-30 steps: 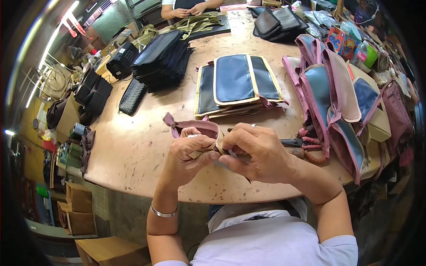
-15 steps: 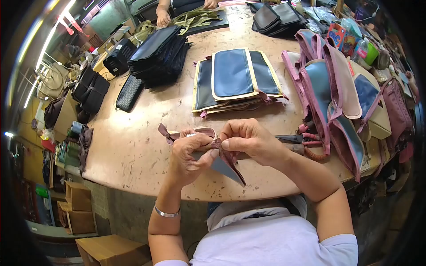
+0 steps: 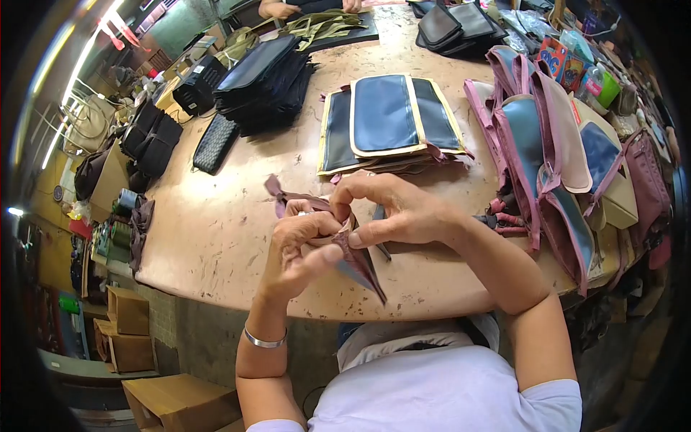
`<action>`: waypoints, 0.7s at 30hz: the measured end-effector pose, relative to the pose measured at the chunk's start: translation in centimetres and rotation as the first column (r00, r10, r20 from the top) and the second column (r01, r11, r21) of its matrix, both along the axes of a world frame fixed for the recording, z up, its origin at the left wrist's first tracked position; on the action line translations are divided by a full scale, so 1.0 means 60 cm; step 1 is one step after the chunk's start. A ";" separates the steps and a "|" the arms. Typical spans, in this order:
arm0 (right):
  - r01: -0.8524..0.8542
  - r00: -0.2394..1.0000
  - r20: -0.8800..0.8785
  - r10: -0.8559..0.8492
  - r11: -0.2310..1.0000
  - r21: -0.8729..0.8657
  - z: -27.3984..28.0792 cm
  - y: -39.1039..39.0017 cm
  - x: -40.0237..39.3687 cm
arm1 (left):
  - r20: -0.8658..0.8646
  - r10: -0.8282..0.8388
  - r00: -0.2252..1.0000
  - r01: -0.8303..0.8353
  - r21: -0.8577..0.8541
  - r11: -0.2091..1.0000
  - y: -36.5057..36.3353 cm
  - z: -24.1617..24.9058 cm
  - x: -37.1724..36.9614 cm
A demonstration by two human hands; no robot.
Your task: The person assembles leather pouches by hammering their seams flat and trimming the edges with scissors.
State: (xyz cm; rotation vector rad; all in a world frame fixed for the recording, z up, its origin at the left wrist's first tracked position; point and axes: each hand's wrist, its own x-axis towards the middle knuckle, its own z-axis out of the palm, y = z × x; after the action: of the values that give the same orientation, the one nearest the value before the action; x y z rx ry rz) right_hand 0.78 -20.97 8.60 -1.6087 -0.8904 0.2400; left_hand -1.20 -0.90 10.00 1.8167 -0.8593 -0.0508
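Note:
My left hand is closed on a maroon-trimmed fabric bag piece just above the near part of the table. From the right, my right hand pinches the maroon edge of the same piece with thumb and curled fingers. A grey-blue panel of the piece hangs below the fingers, and a twisted maroon strip sticks out at the upper left. The fingers hide the exact spot being gripped. Scissors with wrapped handles lie partly hidden behind my right forearm.
A stack of blue panels with cream edging lies ahead on the worktable. Black pieces are piled at the back left, beside a patterned black pouch. Maroon-and-blue bags crowd the right. Another person's hand is across the table.
My right hand has shifted slightly left and higher, its fingers arching more over the bag piece. My left thumb has moved, and the piece hangs more steeply. The view has shifted slightly.

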 end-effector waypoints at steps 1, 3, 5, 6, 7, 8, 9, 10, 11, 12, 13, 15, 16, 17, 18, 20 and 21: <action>-0.011 1.000 0.021 0.011 1.000 -0.013 -0.003 0.004 0.003 | 0.049 0.034 0.998 -0.034 0.007 0.999 -0.001 -0.002 -0.004; 0.032 0.992 0.122 -0.028 0.999 -0.026 -0.003 0.010 0.006 | -0.062 0.153 0.986 -0.151 0.029 0.988 -0.003 0.006 -0.016; 0.033 0.985 0.173 -0.026 0.999 -0.039 -0.004 0.018 0.005 | -0.183 0.242 0.953 -0.238 0.043 0.970 0.001 0.007 -0.022; 0.015 0.986 0.165 -0.012 1.000 -0.013 -0.003 0.022 0.004 | -0.261 0.239 0.935 -0.249 -0.002 0.969 0.004 0.010 -0.023; -0.004 0.988 0.156 0.001 1.000 0.014 -0.003 0.027 0.003 | -0.338 0.232 0.912 -0.262 -0.047 0.964 0.007 0.015 -0.024; -0.023 0.989 0.148 0.017 0.999 0.042 -0.002 0.031 0.002 | -0.411 0.220 0.885 -0.280 -0.091 0.956 0.011 0.021 -0.025; -0.055 0.991 0.123 0.050 0.998 0.033 0.002 0.029 0.007 | -0.408 0.234 0.883 -0.296 -0.094 0.951 0.015 0.028 -0.025; -0.031 0.980 0.196 0.036 0.999 -0.028 0.003 0.033 0.011 | -0.233 0.240 0.942 -0.261 -0.059 0.964 0.022 0.031 -0.021; -0.002 0.962 0.271 0.026 0.996 -0.087 0.004 0.037 0.016 | -0.050 0.230 0.972 -0.231 -0.018 0.973 0.031 0.033 -0.015; 0.033 0.938 0.345 0.018 0.989 -0.142 0.009 0.042 0.018 | 0.133 0.202 0.970 -0.208 0.031 0.978 0.040 0.036 -0.011; 0.031 0.910 0.413 0.018 0.993 -0.112 0.016 0.048 0.019 | 0.249 0.195 0.949 -0.226 0.105 0.968 0.049 0.044 -0.014; 0.079 0.838 0.544 -0.038 0.996 -0.052 0.047 0.048 0.007 | 0.172 0.346 0.922 -0.319 -0.164 0.933 0.038 0.052 -0.036; 0.100 0.796 0.602 -0.067 0.995 -0.021 0.070 0.046 -0.003 | 0.117 0.411 0.904 -0.364 -0.294 0.884 0.035 0.056 -0.046; 0.119 0.790 0.611 -0.040 0.989 -0.090 0.092 0.043 -0.020 | 0.103 0.267 0.958 -0.209 -0.387 0.898 0.042 0.063 -0.051; 0.141 0.783 0.621 -0.035 0.982 -0.123 0.105 0.039 -0.032 | 0.234 0.217 0.948 -0.137 -0.316 0.939 0.051 0.062 -0.048; 0.190 0.760 0.649 -0.024 0.964 -0.187 0.123 0.027 -0.045 | 0.482 0.080 0.873 -0.011 -0.144 0.990 0.062 0.057 -0.033; 0.194 0.806 0.592 -0.001 0.945 -0.262 0.128 0.021 -0.045 | 0.488 0.081 0.869 -0.039 -0.095 0.995 0.056 0.052 -0.031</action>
State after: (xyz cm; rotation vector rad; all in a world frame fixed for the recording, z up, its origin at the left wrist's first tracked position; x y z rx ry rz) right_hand -1.94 -19.71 16.25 -2.0716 -1.2797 -0.2269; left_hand -3.05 2.46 13.13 1.8021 -1.1379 0.5038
